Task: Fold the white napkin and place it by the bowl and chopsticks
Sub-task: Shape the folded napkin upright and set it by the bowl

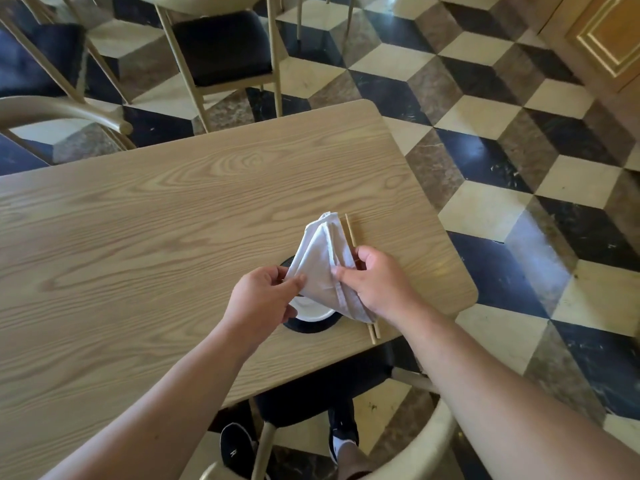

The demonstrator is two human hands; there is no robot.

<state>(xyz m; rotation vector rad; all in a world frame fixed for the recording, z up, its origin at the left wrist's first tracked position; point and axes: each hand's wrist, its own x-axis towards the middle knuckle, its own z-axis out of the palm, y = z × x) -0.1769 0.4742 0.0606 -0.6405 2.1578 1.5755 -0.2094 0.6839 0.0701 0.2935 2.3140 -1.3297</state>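
A white napkin (323, 265), folded into a rough triangle, is held up over the table by both of my hands. My left hand (263, 296) pinches its left corner. My right hand (377, 282) grips its right edge near a seam. Under the napkin sits a white bowl (311, 311) on a dark round mat (308, 325), mostly hidden by cloth and hand. A pair of wooden chopsticks (351, 233) lies just right of the bowl, its middle covered by the napkin and my right hand.
The light wood table (173, 209) stretches left and away; its right edge and rounded corner lie close to the chopsticks. A chair with a dark seat (332, 382) stands under the near edge. More chairs (221, 46) stand beyond the table on a checkered floor.
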